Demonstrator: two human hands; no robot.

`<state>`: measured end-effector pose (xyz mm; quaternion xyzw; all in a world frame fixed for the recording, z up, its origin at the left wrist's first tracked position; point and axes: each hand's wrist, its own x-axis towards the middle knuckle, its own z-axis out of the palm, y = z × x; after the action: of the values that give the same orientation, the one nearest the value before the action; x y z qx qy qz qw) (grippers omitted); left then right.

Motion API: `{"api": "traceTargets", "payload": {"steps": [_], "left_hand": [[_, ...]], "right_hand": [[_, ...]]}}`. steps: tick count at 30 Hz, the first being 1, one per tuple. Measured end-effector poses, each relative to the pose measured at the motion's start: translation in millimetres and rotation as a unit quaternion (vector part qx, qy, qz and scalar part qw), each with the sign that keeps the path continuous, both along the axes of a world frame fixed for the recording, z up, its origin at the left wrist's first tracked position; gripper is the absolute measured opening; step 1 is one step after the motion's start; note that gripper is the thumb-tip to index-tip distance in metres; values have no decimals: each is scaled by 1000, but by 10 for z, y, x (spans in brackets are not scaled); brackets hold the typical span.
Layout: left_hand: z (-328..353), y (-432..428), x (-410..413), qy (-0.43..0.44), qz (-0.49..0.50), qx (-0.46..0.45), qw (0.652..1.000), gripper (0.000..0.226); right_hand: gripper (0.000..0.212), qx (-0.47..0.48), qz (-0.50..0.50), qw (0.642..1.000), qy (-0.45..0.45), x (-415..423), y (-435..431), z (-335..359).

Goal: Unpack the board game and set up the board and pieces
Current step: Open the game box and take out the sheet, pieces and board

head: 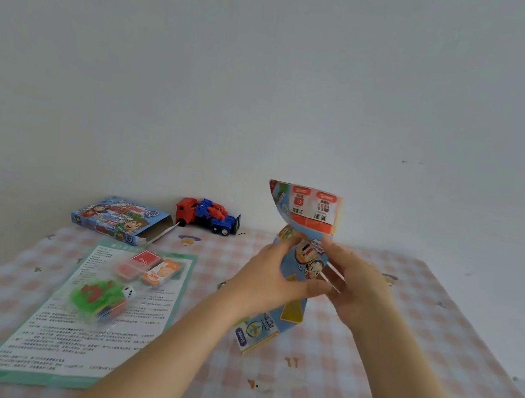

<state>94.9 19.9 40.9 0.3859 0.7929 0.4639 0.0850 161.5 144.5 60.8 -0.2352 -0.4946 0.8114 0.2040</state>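
Note:
Both my hands hold a folded paper game board (312,212) upright above the table, right of centre. My left hand (270,278) grips its middle from the left and my right hand (355,289) pinches it from the right. The board's upper fold fans out above my fingers and its lower end hangs toward the tablecloth. The open game box (119,218) lies at the back left. A printed instruction sheet (87,326) lies flat at the left, with red and orange card packs (152,269) and a clear bag of green and red pieces (96,301) plus a white die (129,292) on it.
A red and blue toy truck (208,215) stands against the white wall behind the box. The table has a pink checked cloth (398,378); its right edge runs diagonally at the far right.

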Motion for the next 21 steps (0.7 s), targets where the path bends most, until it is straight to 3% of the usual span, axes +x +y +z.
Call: {"api": "traceTargets", "payload": {"steps": [5,8,9,12,17,21], "left_hand": [[20,2,34,62,43,8,997,43],[-38,22,-54,128,126,7,984,5],[-43,11,-84,143,156,15,977,12],[29,-87,-171,66,190,97,975,9],[48,-222,-236,-117,137,191,965,34],[66,-266,-261,-155,137,233,950,35]], "right_hand": [[21,10,43,999,6,-5,-20,-1],[9,54,53,997,15,2,-64,18],[9,77,48,996,15,4,-70,20],[21,127,7,992,6,4,-22,-10],[41,193,-62,977,-64,-1,103,-169],[20,167,-44,984,-47,41,125,-199]]}}
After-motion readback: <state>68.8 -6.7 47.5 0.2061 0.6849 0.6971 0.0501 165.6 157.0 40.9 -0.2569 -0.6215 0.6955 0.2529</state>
